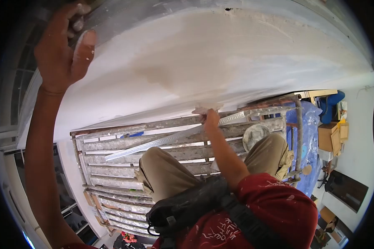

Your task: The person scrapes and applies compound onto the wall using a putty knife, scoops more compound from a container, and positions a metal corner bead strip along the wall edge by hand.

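My left hand is raised at the upper left, its fingers apart and curved near a grey edge above the wall, with whitish dust on the fingertips. Low on the pale wall, my right hand is closed on a flat, whitish tool held against the surface. Darker, damp-looking patches mark the wall above it. Beside my right knee, a round bucket with whitish material inside stands on the slatted platform. A perforated metal strip lies slantwise over the slats, partly behind my right hand.
Metal rails frame the platform. Beyond its right side are blue plastic sheeting, cardboard boxes and a dark screen. Shelving stands below at the left. My bent knees rest over the slats, with a black bag at my waist.
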The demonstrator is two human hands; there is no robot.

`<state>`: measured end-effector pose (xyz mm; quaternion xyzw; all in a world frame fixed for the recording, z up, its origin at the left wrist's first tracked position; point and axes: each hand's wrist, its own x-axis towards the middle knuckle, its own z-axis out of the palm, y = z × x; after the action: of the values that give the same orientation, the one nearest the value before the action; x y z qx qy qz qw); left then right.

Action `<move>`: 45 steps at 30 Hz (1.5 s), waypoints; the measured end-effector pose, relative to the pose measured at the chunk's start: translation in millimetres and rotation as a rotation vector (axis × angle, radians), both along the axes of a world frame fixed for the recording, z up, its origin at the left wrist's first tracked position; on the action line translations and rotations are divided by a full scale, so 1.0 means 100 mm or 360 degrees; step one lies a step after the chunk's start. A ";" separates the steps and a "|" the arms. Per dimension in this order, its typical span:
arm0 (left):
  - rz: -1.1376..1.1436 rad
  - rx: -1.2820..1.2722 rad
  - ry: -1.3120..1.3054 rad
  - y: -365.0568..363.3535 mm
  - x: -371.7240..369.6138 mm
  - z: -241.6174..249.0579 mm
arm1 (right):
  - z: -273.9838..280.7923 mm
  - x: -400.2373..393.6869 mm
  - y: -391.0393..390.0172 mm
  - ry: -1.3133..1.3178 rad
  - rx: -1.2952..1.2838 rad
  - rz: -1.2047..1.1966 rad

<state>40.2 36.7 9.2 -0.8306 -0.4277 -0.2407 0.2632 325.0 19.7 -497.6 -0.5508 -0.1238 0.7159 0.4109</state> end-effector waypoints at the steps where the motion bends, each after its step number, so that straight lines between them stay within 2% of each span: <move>1: -0.0018 0.0023 -0.0007 0.00 -0.02 -0.03 | -0.25 0.06 0.20 -0.0057 -0.0326 -0.0055; 4: 0.0055 -0.0054 0.0081 -0.03 -0.06 0.02 | -1.01 0.12 0.75 0.0262 -0.0807 0.0152; 5: 0.0052 -0.0070 0.0109 -0.04 -0.09 0.04 | -1.21 0.07 0.86 0.0354 -0.0906 0.0097; 7: 0.0040 -0.0082 0.0155 -0.03 -0.11 0.05 | -1.36 -0.08 0.96 0.0540 -0.1104 -0.0019; 8: 0.0033 -0.0077 0.0171 -0.02 -0.10 0.05 | -1.44 -0.15 0.94 0.0538 -0.1075 0.0055; 11: 0.0012 -0.0077 0.0201 -0.02 -0.08 0.10 | -1.15 -0.35 0.90 0.0732 -0.0742 0.0111; 15: -0.0063 -0.0162 0.0134 0.00 -0.17 0.09 | -0.81 -0.34 0.86 0.1025 -0.0494 0.0066; 18: -0.0020 -0.0113 0.0064 0.00 -0.06 0.06 | -0.44 -0.29 0.77 0.1134 -0.0405 0.0042; 22: 0.0002 -0.0018 0.0024 0.01 0.07 0.05 | -0.14 -0.28 0.64 0.1070 -0.0344 0.0064; 24: 0.0118 0.0062 0.0147 0.00 0.10 0.05 | 0.03 -0.30 0.52 0.1060 -0.0400 0.0081; 26: 0.0111 0.0244 0.0233 0.03 0.15 0.06 | 0.58 -0.32 0.43 0.0987 -0.0330 -0.0040; 28: 0.0112 0.0179 0.0144 0.02 0.18 0.04 | 1.01 -0.35 0.37 0.0974 -0.0334 -0.0175; 29: 0.0106 0.0139 0.0097 0.00 0.18 0.04 | 1.19 -0.32 0.33 0.0893 -0.0342 -0.0149; 31: 0.0107 0.0246 0.0220 0.03 0.13 0.05 | 1.89 -0.24 0.22 0.0731 -0.0369 -0.0101; 33: 0.0119 0.0268 0.0243 0.01 0.13 0.01 | 2.10 0.10 -0.03 0.0750 0.0109 0.0171; 35: 0.0130 0.0242 0.0190 0.02 0.15 0.01 | 2.49 0.56 -0.11 0.1100 0.0135 0.0153; 36: 0.0151 0.0236 0.0189 0.02 0.16 0.01 | 2.52 0.83 -0.10 0.1179 0.0246 0.0160; 37: 0.0174 0.0230 0.0188 0.01 0.16 0.00 | 2.90 0.96 -0.19 0.0944 0.0416 0.0135; 39: 0.0207 0.0247 0.0225 -0.01 0.19 0.03 | 2.71 1.44 -0.14 0.1015 0.0707 0.0248; 41: 0.0221 0.0287 0.0301 -0.06 0.23 0.09 | 2.55 1.67 -0.19 0.0801 0.0757 -0.0123; 44: 0.0218 0.0253 0.0252 -0.05 0.25 0.09 | 2.80 1.61 -0.19 0.0492 0.0632 -0.0146; 45: 0.0176 0.0324 0.0282 -0.02 0.22 0.07 | 2.55 1.67 -0.13 0.0413 0.0630 -0.0038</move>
<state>62.5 34.5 16.4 -0.7927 -0.4212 -0.1937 0.3958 492.2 6.7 -242.7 -0.3643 -0.2013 0.7377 0.5316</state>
